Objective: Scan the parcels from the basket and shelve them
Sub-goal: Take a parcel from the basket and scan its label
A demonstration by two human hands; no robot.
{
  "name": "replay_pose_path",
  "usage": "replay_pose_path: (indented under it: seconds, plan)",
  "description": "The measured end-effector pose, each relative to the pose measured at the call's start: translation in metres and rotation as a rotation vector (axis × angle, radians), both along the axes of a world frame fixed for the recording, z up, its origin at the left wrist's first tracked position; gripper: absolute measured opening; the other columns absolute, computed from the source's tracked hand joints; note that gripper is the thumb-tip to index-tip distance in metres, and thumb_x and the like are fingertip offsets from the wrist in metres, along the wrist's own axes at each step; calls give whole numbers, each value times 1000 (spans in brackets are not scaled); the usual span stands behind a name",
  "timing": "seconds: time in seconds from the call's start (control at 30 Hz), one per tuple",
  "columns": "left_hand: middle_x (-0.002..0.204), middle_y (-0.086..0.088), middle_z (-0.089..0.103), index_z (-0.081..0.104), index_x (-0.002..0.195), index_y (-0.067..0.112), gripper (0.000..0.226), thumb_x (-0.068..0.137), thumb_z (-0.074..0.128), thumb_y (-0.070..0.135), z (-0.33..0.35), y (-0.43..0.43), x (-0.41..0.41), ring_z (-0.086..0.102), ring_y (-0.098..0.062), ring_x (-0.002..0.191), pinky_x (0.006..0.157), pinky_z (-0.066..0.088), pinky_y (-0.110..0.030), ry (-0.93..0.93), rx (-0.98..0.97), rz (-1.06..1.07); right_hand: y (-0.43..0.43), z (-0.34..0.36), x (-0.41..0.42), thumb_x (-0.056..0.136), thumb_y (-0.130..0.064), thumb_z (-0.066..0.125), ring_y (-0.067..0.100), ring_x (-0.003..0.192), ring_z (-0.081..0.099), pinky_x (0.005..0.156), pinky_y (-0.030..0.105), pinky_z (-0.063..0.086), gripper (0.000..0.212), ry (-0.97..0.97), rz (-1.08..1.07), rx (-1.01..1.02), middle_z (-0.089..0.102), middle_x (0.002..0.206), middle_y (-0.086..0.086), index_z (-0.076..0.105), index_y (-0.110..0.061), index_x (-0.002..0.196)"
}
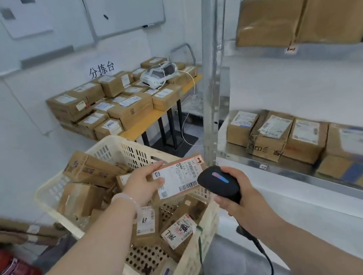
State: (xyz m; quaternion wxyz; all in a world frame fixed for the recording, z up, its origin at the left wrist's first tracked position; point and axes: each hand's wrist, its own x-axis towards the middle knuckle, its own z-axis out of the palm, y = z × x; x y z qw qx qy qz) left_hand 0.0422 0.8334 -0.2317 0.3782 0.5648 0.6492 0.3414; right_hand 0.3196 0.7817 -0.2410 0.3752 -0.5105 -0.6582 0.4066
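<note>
My left hand (141, 184) grips a small cardboard parcel (179, 177) by its left end, label facing up, above the cream plastic basket (201, 259). Right beside the parcel's lower right corner, my right hand (235, 191) holds a black corded barcode scanner (218, 182), its head with a lit blue-red strip pointing at the label. Several more brown parcels (178, 232) lie loose in the basket. To the right stands a metal shelf unit (282, 169) with parcels on two levels.
A yellow-topped sorting table (149, 121) at the back carries several stacked boxes and a white label printer (159, 74). The shelf's metal upright (213, 73) stands just behind the held parcel. A red object (14, 273) and long cardboard pieces lie at the lower left.
</note>
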Motion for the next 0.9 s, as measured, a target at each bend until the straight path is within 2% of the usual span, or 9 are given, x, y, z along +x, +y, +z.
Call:
replay_pose_path:
  seconds: [0.07,0.2,0.37,0.5,0.63,0.73,0.83,0.9]
  plan:
    - [128,4,59,58,134,36,50,93,66,9,14,-6,24,61,-11,108,88,55,-28,49,59,-16,-12,13,21,88,-21,75,-12,103,56,75,8,47,66,3,4,30,52,123,-30,38,-66,119]
    - [124,4,61,57,136,37,49,93,66,15,47,-15,66,61,-11,102,88,53,-29,128,173,-25,-36,38,57,87,-27,76,-13,103,56,74,4,44,70,-3,-14,109,55,116,-35,35,-75,115]
    - [124,4,53,57,135,38,48,94,65,14,80,-21,101,57,-10,102,81,54,-25,150,296,51,-62,63,81,86,-30,76,-10,104,55,75,4,44,66,-5,-28,223,49,114,-47,35,-73,116]
    - [123,2,50,56,136,39,48,94,65,18,97,-21,116,52,-16,113,97,50,-37,235,338,76,-73,82,89,88,-34,73,-12,105,52,76,3,43,63,-23,-33,258,45,114,-49,32,-74,113]
    - [124,3,51,56,137,36,48,94,65,17,108,-20,125,53,-15,112,95,53,-38,235,364,61,-79,98,91,88,-40,70,-17,104,50,74,0,41,58,-49,-56,294,45,112,-52,30,-74,112]
    - [123,3,52,56,137,35,48,94,65,16,115,-17,126,55,-14,112,90,54,-32,249,381,36,-82,107,89,88,-42,70,-22,104,48,72,-2,41,57,-39,-88,304,44,110,-56,30,-75,110]
    - [121,3,49,56,137,36,48,94,65,16,120,-14,126,55,-15,112,93,53,-34,243,387,36,-86,110,87,87,-45,69,-21,103,48,69,-1,42,55,-39,-120,307,44,110,-54,28,-75,110]
    - [122,4,48,55,137,37,48,94,65,16,122,-13,126,52,-13,110,85,51,-24,239,388,34,-88,111,85,87,-48,68,-21,103,48,67,2,44,54,-41,-138,306,44,111,-53,27,-74,111]
